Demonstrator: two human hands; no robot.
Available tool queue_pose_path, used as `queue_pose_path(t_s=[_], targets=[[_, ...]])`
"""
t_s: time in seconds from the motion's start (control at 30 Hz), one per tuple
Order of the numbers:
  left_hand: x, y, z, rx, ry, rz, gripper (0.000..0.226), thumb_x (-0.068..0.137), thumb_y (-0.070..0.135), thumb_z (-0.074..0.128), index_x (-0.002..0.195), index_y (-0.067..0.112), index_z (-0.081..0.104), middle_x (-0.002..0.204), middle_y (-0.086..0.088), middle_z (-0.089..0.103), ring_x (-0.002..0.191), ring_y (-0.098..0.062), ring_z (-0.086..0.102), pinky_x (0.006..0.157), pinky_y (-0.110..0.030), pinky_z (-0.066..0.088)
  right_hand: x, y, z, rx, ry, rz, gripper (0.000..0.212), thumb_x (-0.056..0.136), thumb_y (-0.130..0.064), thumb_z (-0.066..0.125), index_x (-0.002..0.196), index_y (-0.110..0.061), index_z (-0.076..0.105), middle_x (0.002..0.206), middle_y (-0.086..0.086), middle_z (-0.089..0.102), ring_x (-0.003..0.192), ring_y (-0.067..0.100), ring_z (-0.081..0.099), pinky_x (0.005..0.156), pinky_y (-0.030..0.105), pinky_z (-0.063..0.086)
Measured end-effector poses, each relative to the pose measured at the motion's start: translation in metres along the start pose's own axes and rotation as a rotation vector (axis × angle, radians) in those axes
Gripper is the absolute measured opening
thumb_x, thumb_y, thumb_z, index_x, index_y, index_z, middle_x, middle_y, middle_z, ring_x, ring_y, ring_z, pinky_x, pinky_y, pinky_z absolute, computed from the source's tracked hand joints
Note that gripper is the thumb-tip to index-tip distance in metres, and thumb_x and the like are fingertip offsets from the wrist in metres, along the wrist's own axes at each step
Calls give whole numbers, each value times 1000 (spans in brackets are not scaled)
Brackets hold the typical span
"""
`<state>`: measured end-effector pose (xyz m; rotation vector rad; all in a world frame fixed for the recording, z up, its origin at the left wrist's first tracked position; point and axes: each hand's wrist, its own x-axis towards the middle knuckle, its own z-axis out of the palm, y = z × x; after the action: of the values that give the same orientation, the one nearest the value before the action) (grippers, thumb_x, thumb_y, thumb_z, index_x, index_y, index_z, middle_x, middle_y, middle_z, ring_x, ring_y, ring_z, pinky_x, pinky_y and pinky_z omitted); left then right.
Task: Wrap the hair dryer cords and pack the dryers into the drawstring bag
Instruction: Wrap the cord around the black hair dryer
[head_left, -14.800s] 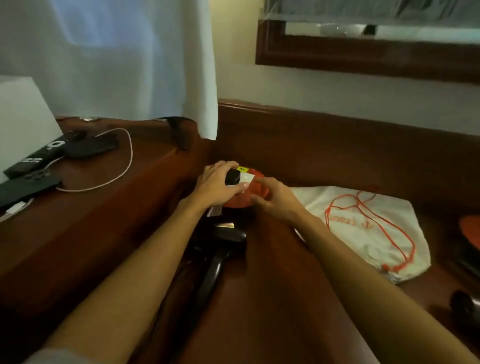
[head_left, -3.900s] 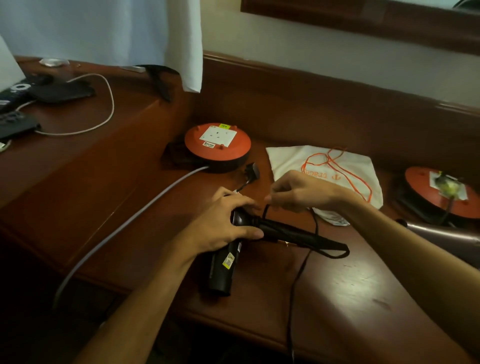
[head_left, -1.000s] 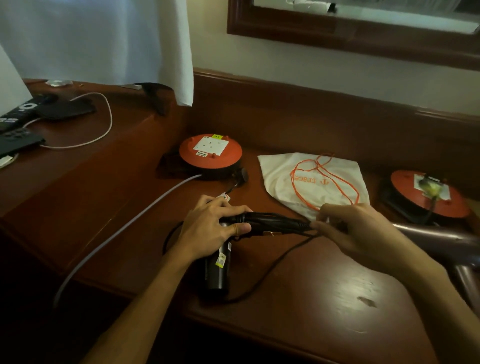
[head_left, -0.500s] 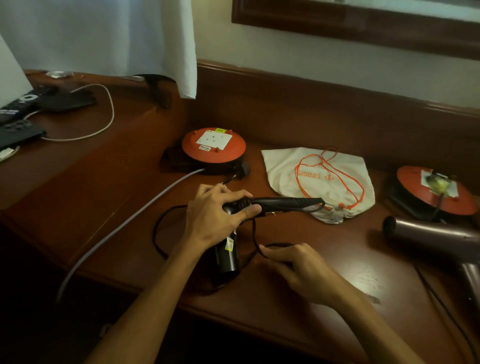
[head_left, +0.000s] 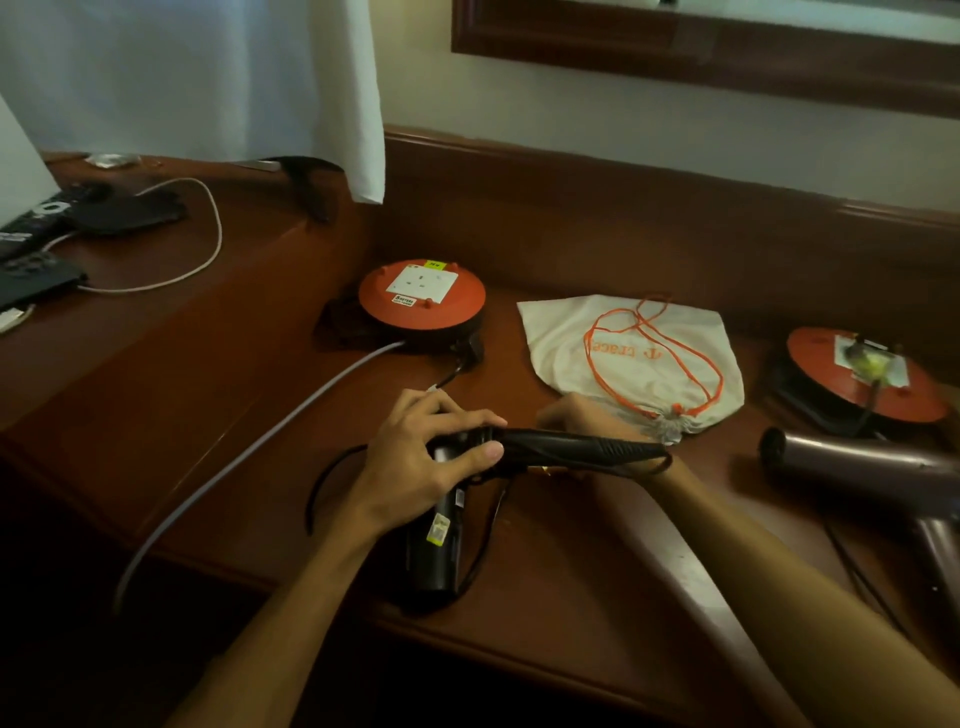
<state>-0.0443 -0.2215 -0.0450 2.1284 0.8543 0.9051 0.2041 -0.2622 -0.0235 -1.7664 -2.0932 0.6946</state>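
A black hair dryer (head_left: 566, 448) lies on the wooden desk, its handle pointing right and its barrel toward me. My left hand (head_left: 421, 462) grips it where handle meets barrel. Its black cord (head_left: 324, 483) loops on the desk to the left and under the barrel. My right hand (head_left: 582, 421) is behind the handle, mostly hidden by it; its grip cannot be seen. A white drawstring bag (head_left: 571, 332) with orange strings lies flat just beyond. A second, mauve hair dryer (head_left: 857, 462) lies at the right.
An orange cable reel (head_left: 423, 299) with a socket plate sits behind my left hand, a grey cable (head_left: 249, 457) running from it off the desk's front edge. Another orange reel (head_left: 862, 374) stands far right. Remotes and a white cable (head_left: 208, 244) lie on the raised shelf at left.
My right hand has moved from the desk in front of the dryer up and behind its handle, by the bag. My left hand keeps its grip on the dryer.
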Motion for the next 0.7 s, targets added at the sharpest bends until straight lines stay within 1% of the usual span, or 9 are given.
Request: queue_pose_path(t_s=[0.13, 0.23, 0.33, 0.43, 0.5, 0.53, 0.6, 0.63, 0.7], targets=[[2, 4, -3, 179, -83, -40, 77, 77, 76, 59, 147, 45, 45, 105, 23, 57, 116, -4, 42, 97, -38, 46, 22, -17, -31, 24, -87, 34, 35, 93, -32, 70, 67, -8, 64, 57, 4, 53, 51, 7, 46, 49, 24, 35], [13, 17, 1, 466, -245, -65, 90, 82, 81, 48, 158, 43, 18, 121, 22, 51, 126, -12, 36, 102, -41, 39, 25, -35, -45, 14, -159, 21, 30, 94, -27, 70, 71, -8, 66, 57, -1, 54, 47, 7, 46, 46, 22, 37], [24, 32, 9, 727, -471, -73, 80, 92, 75, 35, 158, 39, 8, 143, 7, 45, 142, -30, 25, 118, -60, 15, 21, -51, -41, -97, -221, -65, 20, 97, -19, 63, 79, -19, 72, 62, -2, 60, 49, 7, 45, 49, 23, 38], [34, 39, 4, 797, -623, -31, 73, 97, 68, 32, 159, 39, 6, 145, 3, 49, 149, -37, 16, 116, -69, -10, 10, -51, -45, -60, -225, -33, 16, 97, -16, 61, 97, -9, 75, 78, 14, 71, 57, 17, 54, 53, 31, 43], [44, 41, -4, 741, -682, -6, 75, 95, 71, 39, 158, 40, 14, 136, 4, 58, 145, -29, 31, 119, -66, -6, 4, -51, -50, -27, -241, -20, 14, 95, -16, 61, 95, -9, 73, 81, 13, 72, 64, 22, 63, 58, 35, 49], [49, 43, -6, 720, -708, -1, 75, 91, 73, 43, 156, 41, 23, 130, 4, 62, 138, -24, 43, 120, -61, 6, 1, -52, -49, -27, -263, -21, 13, 95, -15, 62, 95, -10, 73, 82, 11, 72, 67, 23, 66, 59, 35, 51], [53, 46, -5, 695, -718, -2, 71, 84, 79, 51, 146, 45, 42, 118, 7, 69, 116, -20, 61, 97, -42, 39, -4, -53, -45, -53, -304, -19, 13, 96, -14, 61, 98, -9, 73, 82, 9, 73, 67, 23, 69, 60, 31, 53], [53, 46, -4, 668, -692, 2, 66, 81, 81, 54, 138, 47, 49, 113, 9, 70, 107, -19, 65, 81, -35, 41, -6, -53, -44, -54, -308, -13, 14, 97, -13, 60, 98, -9, 73, 81, 8, 73, 66, 22, 69, 60, 30, 54], [51, 43, -4, 582, -635, -7, 60, 80, 81, 56, 130, 48, 56, 110, 13, 70, 102, -15, 65, 74, -33, 39, -12, -53, -47, -50, -276, -2, 14, 98, -13, 59, 98, -9, 72, 76, 6, 71, 61, 16, 69, 60, 29, 55]])
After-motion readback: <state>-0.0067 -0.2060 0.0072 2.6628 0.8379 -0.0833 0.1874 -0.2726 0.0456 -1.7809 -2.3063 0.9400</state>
